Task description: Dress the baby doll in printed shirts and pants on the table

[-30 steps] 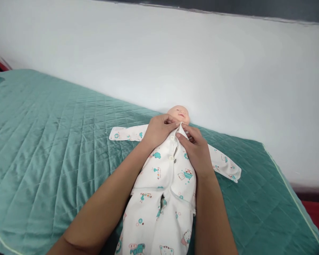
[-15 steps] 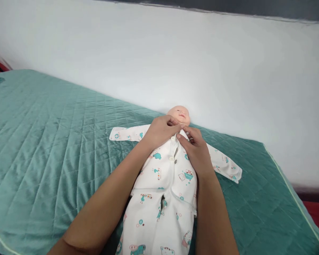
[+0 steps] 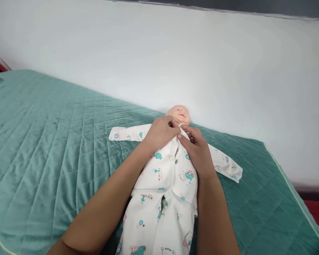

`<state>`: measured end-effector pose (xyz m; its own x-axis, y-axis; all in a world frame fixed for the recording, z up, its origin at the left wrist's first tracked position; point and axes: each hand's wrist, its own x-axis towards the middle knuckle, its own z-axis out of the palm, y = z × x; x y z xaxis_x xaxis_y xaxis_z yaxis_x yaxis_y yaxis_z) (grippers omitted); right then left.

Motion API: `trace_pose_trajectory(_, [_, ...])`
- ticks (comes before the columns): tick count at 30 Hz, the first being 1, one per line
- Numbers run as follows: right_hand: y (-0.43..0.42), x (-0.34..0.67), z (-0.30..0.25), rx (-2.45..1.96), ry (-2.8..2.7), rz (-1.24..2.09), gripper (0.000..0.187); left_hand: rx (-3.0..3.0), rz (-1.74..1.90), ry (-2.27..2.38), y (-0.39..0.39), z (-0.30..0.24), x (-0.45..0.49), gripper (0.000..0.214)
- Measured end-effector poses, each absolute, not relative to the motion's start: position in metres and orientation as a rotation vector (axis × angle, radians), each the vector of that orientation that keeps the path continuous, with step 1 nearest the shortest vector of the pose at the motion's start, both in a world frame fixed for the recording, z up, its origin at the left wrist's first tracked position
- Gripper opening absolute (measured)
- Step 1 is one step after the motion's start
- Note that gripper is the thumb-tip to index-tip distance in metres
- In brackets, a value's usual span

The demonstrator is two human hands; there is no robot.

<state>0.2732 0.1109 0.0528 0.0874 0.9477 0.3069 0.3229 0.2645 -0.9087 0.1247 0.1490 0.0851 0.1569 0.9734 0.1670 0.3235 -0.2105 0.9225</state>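
Observation:
A baby doll lies on its back, dressed in a white printed baby shirt and matching pants. Just below its chin, my left hand pinches one front edge of the shirt near the collar. My right hand grips the opposite edge, thumb and fingers closed on the cloth beside the left fingertips. A round button shows lower on the shirt front, next to a gap between the edges. The fingers partly hide the collar and the upper button. Both sleeves stretch out sideways.
A green quilted cover lies under the doll. Behind it rises a white wall with a dark band along the top. Red material shows at the right edge, and more at the far left.
My left thumb has drawn back slightly from the collar edge, showing more of the neckline, and the upper button is now more covered. Both hands stay at the collar.

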Motion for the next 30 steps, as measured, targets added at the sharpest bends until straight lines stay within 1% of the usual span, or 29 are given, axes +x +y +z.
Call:
trace_pose_trajectory(11, [0.1111,0.2727,0.0533,-1.268,-1.454,0.713,0.030,1.689,1.036,1.261,0.1497,0.0853,0.1246,0.005])
trace_pose_trajectory(18, [0.1112,0.2735,0.0528,-1.249,-1.468,0.729,0.029,1.704,0.998,1.231,0.1477,0.0886,0.1232,0.011])
trace_pose_trajectory(27, [0.1108,0.2724,0.0548,-1.267,-1.444,0.746,0.028,1.714,1.009,1.272,0.1513,0.0846,0.1217,0.005])
trace_pose_trajectory(30, [0.1107,0.2723,0.0544,-1.296,-1.442,0.753,0.029,1.725,1.013,1.304,0.1517,0.0841,0.1217,0.007])
